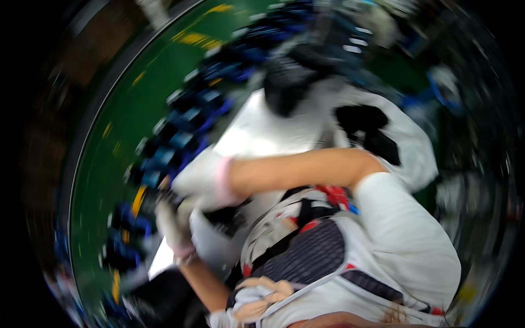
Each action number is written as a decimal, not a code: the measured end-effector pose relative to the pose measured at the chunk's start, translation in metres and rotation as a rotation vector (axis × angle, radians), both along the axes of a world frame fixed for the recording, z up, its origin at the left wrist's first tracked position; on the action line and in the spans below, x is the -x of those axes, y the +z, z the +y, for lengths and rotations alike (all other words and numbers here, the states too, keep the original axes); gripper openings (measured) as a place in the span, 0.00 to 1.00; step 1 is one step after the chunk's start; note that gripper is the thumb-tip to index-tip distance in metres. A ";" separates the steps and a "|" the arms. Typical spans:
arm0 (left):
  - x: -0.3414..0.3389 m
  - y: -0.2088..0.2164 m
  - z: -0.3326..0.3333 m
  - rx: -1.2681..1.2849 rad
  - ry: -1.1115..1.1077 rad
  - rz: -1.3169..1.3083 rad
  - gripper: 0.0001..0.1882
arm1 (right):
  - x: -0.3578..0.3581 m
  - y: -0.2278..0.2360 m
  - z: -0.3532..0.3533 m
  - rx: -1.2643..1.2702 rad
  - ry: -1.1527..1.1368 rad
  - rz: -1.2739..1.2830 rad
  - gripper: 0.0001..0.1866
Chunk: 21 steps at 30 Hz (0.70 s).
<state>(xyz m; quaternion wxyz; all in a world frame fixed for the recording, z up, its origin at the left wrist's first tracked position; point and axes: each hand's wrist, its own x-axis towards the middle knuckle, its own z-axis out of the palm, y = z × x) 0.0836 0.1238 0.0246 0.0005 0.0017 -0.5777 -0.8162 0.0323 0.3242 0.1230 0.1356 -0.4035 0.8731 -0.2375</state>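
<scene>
Both my hands wear white gloves with pink cuffs and meet over the left edge of the white table (pixel 254 128). My left hand (pixel 174 227) is bent, its fingers closed around a small dark thing (pixel 164 191), too blurred to name. Reaching across from the right, my right hand (pixel 199 177) presses its fingers in at the same small thing; its fingertips are partly hidden and smeared. Below my right wrist, dark pieces (pixel 229 217) lie by a pale, shiny sheet or bag (pixel 210 240). A heap of black things (pixel 290 82) sits farther up the table.
Right of my right forearm, a white bag or cloth (pixel 418 136) carries black pieces (pixel 374 131). Along the table's left side runs a long row of blue and black items (pixel 188 120). Beyond it is a green floor (pixel 109 158) with yellow marks.
</scene>
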 end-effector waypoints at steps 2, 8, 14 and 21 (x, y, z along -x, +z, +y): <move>-0.021 0.003 -0.034 0.157 0.131 -0.109 0.21 | 0.003 0.017 -0.034 -0.124 -0.035 -0.065 0.20; -0.037 -0.042 -0.085 0.997 0.289 -0.034 0.24 | 0.042 -0.018 -0.069 -0.119 -0.143 0.024 0.27; -0.006 -0.077 -0.096 1.127 0.565 0.252 0.25 | 0.069 -0.022 -0.127 -0.253 -0.050 -0.099 0.29; 0.025 -0.074 -0.104 1.058 0.453 0.083 0.16 | 0.117 -0.034 -0.205 -0.383 0.124 -0.004 0.29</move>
